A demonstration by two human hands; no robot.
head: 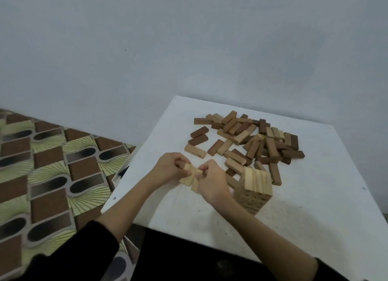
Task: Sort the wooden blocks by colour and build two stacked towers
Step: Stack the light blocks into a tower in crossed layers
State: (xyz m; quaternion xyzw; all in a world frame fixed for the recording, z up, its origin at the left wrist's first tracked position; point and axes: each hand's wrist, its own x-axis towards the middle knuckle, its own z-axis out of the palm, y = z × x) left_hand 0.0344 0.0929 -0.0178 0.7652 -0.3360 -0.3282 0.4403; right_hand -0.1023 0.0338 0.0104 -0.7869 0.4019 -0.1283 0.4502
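2 hands work together: my left hand (168, 171) and right hand (210, 179) each keep a pinching grip on a small bundle of pale blocks (190, 176), squaring them side by side so they go on as 1 layer. Their long axes run roughly from the surface's (315, 196) near-left edge toward its far side. Just right of my hands stands the pale tower (253, 189), upright, near the front edge, its top blocks pointing toward the far edge. Toward the far-right corner lies the mixed pile (247, 140), dark and light unsorted.
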